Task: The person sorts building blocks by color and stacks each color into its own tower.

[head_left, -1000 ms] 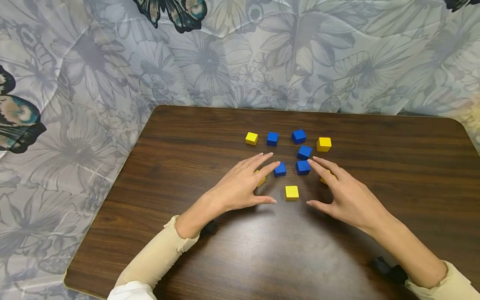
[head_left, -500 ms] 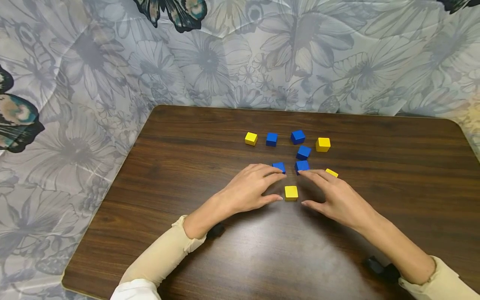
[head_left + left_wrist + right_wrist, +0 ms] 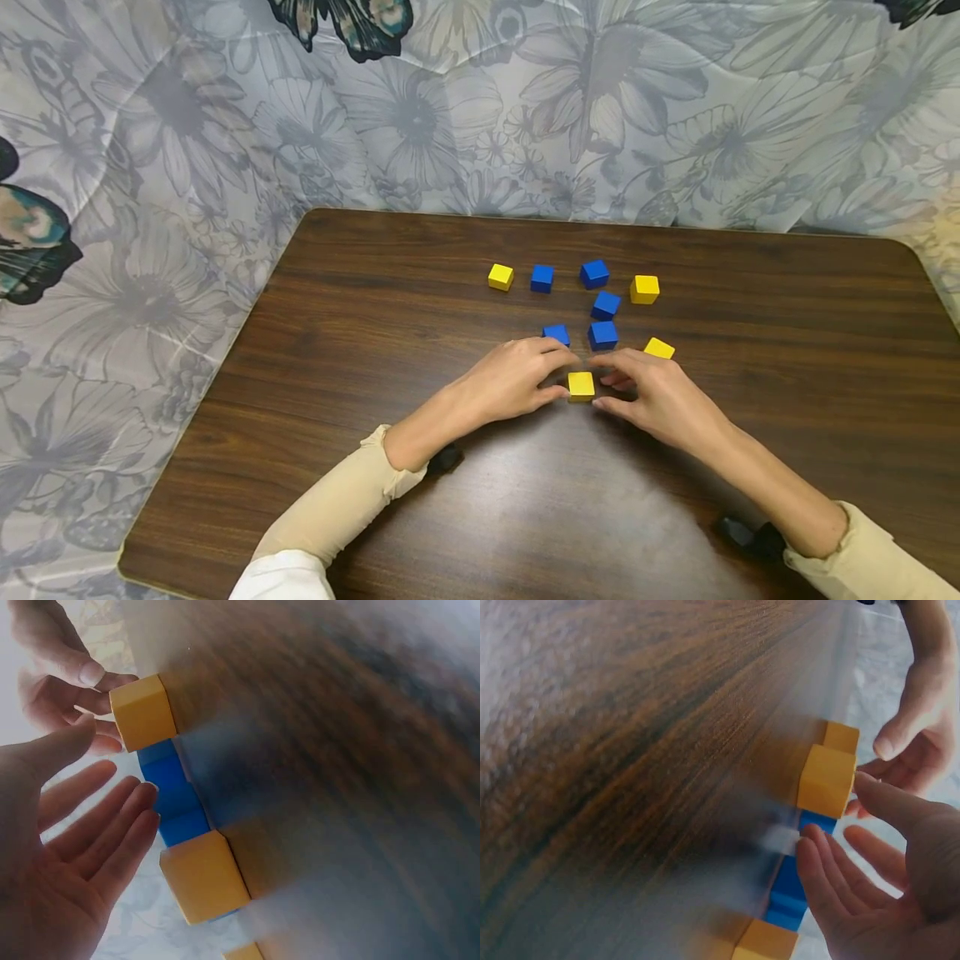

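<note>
A yellow cube (image 3: 581, 387) sits on the brown table between my two hands. My left hand (image 3: 513, 382) is at its left, thumb tip close to the cube; whether they touch I cannot tell. In the left wrist view the left fingers (image 3: 112, 847) are spread and loosely extended. My right hand (image 3: 663, 396) is at the cube's right, with fingers relaxed and slightly bent and holding nothing. Just beyond the hands are a blue cube (image 3: 602, 336) and another blue cube (image 3: 556, 335), its lower part behind the left fingers. A yellow cube (image 3: 659, 348) is partly hidden by the right hand.
Farther back lie a yellow cube (image 3: 500, 277), blue cubes (image 3: 542, 278) and a yellow cube (image 3: 644, 289). The wooden table (image 3: 337, 333) reaches back to a flowered cloth (image 3: 450, 150) with butterflies. A dark device (image 3: 750, 537) is at the right wrist.
Both hands have come inward and nearer to the front yellow cube, narrowing the gap between them. A yellow cube glimpsed behind the left hand is now covered. The visible cubes stay in place.
</note>
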`<state>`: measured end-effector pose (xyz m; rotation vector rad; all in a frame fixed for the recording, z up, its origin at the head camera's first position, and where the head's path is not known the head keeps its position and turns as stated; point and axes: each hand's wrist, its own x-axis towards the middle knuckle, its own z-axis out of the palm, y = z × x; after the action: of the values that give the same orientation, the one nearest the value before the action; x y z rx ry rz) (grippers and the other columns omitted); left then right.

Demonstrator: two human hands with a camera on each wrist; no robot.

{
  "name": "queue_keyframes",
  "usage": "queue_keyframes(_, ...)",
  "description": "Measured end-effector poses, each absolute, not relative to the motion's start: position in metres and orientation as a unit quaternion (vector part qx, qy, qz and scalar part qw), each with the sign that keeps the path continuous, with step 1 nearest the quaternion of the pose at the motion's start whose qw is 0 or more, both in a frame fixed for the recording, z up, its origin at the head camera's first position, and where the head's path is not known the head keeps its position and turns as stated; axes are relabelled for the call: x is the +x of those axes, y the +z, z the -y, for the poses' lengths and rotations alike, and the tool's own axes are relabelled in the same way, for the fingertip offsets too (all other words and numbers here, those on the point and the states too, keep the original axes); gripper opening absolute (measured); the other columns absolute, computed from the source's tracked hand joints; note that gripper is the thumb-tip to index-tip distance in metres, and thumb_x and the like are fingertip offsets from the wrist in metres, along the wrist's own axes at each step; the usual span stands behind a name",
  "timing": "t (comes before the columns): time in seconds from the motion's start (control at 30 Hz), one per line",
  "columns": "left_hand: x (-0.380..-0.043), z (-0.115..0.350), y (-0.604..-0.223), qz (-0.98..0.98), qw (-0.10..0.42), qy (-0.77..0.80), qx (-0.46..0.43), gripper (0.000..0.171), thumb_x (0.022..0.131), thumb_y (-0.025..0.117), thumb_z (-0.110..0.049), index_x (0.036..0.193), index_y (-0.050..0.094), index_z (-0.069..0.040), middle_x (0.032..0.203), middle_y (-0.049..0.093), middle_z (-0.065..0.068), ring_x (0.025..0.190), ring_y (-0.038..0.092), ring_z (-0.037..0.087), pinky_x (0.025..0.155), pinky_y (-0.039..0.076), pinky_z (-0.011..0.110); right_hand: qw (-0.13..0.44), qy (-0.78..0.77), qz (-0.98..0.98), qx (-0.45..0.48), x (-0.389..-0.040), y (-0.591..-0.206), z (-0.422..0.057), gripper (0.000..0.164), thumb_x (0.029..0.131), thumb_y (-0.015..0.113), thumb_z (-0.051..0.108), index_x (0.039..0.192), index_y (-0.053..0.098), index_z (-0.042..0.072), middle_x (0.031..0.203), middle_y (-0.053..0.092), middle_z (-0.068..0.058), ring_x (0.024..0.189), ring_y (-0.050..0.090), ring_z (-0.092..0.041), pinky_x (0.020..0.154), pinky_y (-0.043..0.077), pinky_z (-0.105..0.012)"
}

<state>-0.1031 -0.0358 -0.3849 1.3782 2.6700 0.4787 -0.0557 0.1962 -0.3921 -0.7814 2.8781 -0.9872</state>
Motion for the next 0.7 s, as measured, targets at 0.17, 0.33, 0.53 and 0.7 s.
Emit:
queue_keyframes(0.17, -0.106, 0.033, -0.386, -0.88, 0.071, 0.172, 0.438, 0.044, 0.092, 0.072, -0.031, 0.131, 0.064, -0.011, 0.123, 0.065, 0.002, 0.106, 0.063, 0.012, 0.089, 0.052, 0.024, 0.024, -0.326, -0.915, -0.236, -0.056, -0.393, -0.194, 0.038, 0.08, 0.084, 0.007, 0.114, 0.069, 0.0, 0.106, 0.071, -0.011, 0.083, 0.071, -0.018, 0.071, 0.059, -0.03)
queue_keyframes(0.33, -0.109, 0.031, -0.387, -0.879, 0.1, 0.191, 0.425, 0.044, 0.09, 0.075, -0.031, 0.128, 0.067, -0.011, 0.116, 0.068, 0.001, 0.097, 0.063, 0.01, 0.08, 0.051, 0.019, 0.031, -0.327, -0.917, -0.228, -0.059, -0.394, -0.192, 0.035, 0.08, 0.083, 0.006, 0.112, 0.07, 0.0, 0.102, 0.071, -0.009, 0.081, 0.07, -0.016, 0.07, 0.059, -0.028)
queue_keyframes(0.53, -0.113, 0.028, -0.388, -0.876, 0.106, 0.204, 0.424, 0.035, 0.087, 0.078, -0.03, 0.117, 0.071, -0.012, 0.104, 0.069, -0.001, 0.09, 0.062, 0.009, 0.076, 0.048, 0.016, 0.04, -0.325, -0.92, -0.214, -0.061, -0.397, -0.189, 0.032, 0.081, 0.082, 0.008, 0.11, 0.07, 0.002, 0.098, 0.071, -0.006, 0.08, 0.068, -0.014, 0.07, 0.058, -0.027)
queue_keyframes(0.7, -0.114, 0.026, -0.39, -0.875, 0.123, 0.206, 0.42, 0.032, 0.087, 0.079, -0.029, 0.114, 0.071, -0.013, 0.102, 0.068, -0.002, 0.09, 0.062, 0.007, 0.077, 0.048, 0.015, 0.05, -0.331, -0.92, -0.203, -0.062, -0.399, -0.189, 0.028, 0.082, 0.082, 0.009, 0.108, 0.07, 0.003, 0.095, 0.071, -0.004, 0.079, 0.068, -0.012, 0.069, 0.058, -0.026)
